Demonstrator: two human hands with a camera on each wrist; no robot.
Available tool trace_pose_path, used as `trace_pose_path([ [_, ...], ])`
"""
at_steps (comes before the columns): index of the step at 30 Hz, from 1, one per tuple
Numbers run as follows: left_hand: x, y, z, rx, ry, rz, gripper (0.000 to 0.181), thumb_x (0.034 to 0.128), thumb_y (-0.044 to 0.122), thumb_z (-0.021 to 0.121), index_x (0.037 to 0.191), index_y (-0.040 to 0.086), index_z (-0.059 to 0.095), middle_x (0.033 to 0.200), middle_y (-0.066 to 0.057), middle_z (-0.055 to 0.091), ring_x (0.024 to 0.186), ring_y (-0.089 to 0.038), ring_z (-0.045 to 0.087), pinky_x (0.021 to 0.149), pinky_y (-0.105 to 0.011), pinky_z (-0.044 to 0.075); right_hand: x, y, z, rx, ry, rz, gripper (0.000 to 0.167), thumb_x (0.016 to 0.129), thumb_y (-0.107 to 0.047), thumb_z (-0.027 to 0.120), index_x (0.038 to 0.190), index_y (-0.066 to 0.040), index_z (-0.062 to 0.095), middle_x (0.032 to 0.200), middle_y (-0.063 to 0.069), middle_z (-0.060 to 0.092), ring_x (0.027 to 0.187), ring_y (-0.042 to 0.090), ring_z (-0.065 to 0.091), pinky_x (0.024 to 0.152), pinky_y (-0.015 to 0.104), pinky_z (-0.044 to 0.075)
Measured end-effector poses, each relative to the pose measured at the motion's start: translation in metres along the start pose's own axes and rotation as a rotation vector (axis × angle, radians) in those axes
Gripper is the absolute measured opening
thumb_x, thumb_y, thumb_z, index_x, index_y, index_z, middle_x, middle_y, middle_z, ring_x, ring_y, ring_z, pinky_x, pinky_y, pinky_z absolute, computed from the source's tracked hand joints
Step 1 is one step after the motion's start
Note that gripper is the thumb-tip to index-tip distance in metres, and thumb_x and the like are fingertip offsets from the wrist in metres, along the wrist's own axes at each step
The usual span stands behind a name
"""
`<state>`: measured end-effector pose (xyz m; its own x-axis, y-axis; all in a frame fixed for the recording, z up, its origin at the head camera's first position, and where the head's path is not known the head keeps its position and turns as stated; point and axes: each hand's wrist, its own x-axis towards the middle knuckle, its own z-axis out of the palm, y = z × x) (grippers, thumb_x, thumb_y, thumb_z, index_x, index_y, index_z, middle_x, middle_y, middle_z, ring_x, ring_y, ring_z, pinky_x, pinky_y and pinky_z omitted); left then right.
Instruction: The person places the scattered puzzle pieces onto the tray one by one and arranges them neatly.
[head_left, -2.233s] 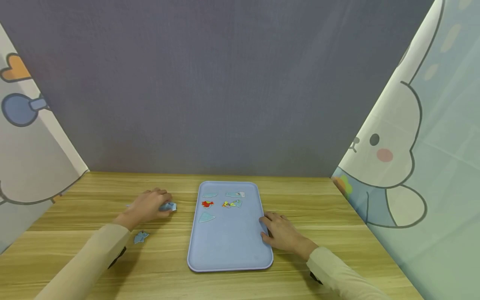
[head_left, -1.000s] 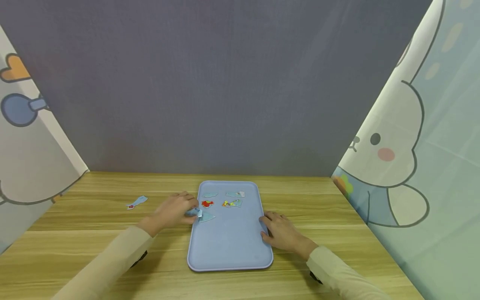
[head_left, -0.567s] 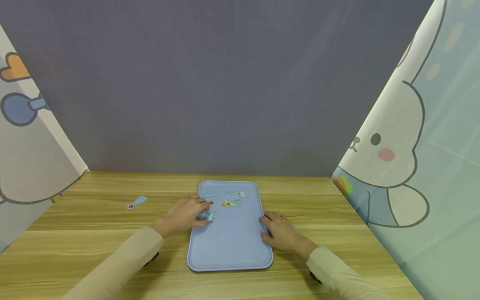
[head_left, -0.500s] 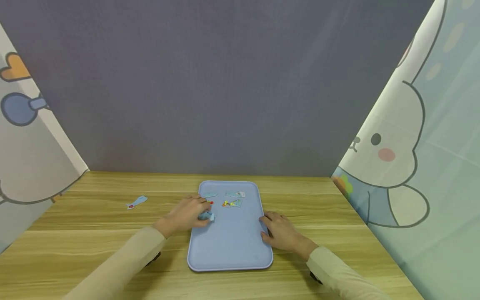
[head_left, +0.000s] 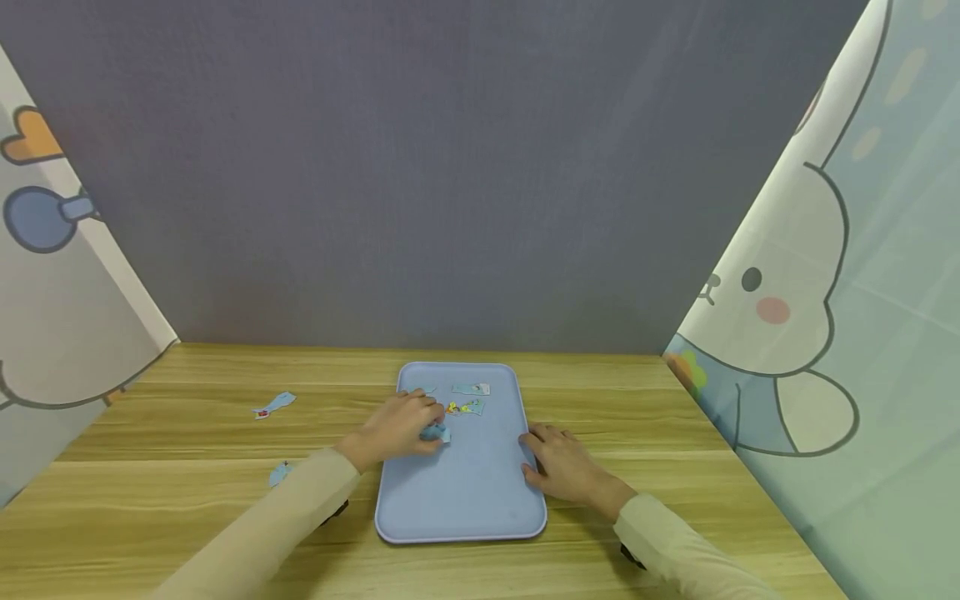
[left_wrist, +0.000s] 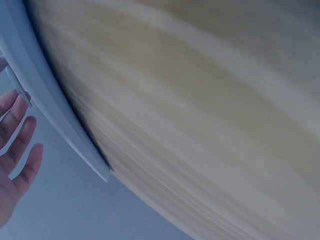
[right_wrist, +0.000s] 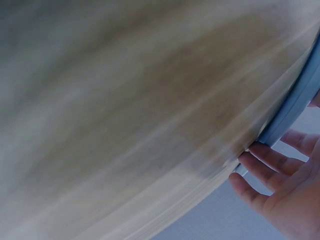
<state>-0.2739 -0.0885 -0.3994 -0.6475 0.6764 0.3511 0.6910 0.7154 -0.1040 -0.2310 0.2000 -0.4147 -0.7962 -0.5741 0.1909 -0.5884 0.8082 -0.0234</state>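
Observation:
In the head view my left hand [head_left: 401, 427] pinches a light-blue paper piece [head_left: 435, 432] over the left half of the blue tray [head_left: 461, 492]. The left wrist view shows a thin piece [left_wrist: 20, 87] at the fingertips of that hand [left_wrist: 15, 145]. My right hand [head_left: 566, 467] rests on the tray's right rim, fingers lightly bent over it; in the right wrist view the hand [right_wrist: 285, 180] touches the rim [right_wrist: 290, 110]. A piece with a yellow figure [head_left: 467, 407] and a pale-blue piece [head_left: 471, 389] lie in the tray. The red piece and the triangular piece are hidden by my left hand.
On the wooden table [head_left: 150, 433], left of the tray, lie a blue piece with a red spot [head_left: 275, 405] and a small fan-shaped blue piece [head_left: 280, 473], beside my left sleeve. A grey panel [head_left: 420, 183] stands behind the table.
My left hand has carried the blue piece from the table at the left to over the tray, shifting further right in the last half second. My right hand has stayed at the rim.

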Motion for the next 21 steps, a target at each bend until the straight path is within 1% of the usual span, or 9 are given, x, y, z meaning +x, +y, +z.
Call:
trace_pose_path([
  [5,0.009,0.006,0.002,-0.016,-0.009,-0.009,0.026,0.0715,0.041,0.070,0.083,0.019,0.064,0.077,0.010,0.059,0.072,-0.009,0.049,0.064,-0.028,0.044,0.000,0.000,0.000,0.001,-0.009,0.005,0.041,0.086,-0.030,0.058,0.118,-0.005,0.056,0.124,0.017,0.054,0.115,0.033,0.051,0.091,0.053,0.043],
  [9,0.015,0.009,0.002,-0.025,-0.030,-0.020,0.025,0.0721,0.041,0.069,0.085,0.020,0.064,0.080,0.010,0.061,0.075,-0.010,0.051,0.067,-0.029,0.045,0.000,0.000,0.000,-0.002,-0.006,0.002,0.041,0.085,-0.029,0.058,0.118,-0.004,0.056,0.123,0.017,0.054,0.114,0.033,0.051,0.090,0.053,0.043],
  [14,0.023,0.013,0.004,-0.044,-0.059,-0.043,0.022,0.0730,0.040,0.069,0.081,0.021,0.061,0.075,0.011,0.057,0.072,-0.009,0.047,0.066,-0.029,0.042,-0.001,0.000,0.000,-0.003,0.000,-0.001,0.041,0.085,-0.030,0.058,0.117,-0.004,0.057,0.122,0.017,0.054,0.114,0.033,0.051,0.090,0.053,0.044],
  [21,0.033,0.017,0.007,-0.055,-0.075,-0.064,0.022,0.0730,0.040,0.069,0.079,0.021,0.060,0.073,0.013,0.054,0.071,-0.008,0.044,0.065,-0.027,0.041,-0.001,0.000,0.000,-0.002,0.018,-0.011,0.040,0.084,-0.028,0.060,0.117,-0.004,0.057,0.121,0.017,0.055,0.112,0.033,0.052,0.089,0.052,0.045],
])
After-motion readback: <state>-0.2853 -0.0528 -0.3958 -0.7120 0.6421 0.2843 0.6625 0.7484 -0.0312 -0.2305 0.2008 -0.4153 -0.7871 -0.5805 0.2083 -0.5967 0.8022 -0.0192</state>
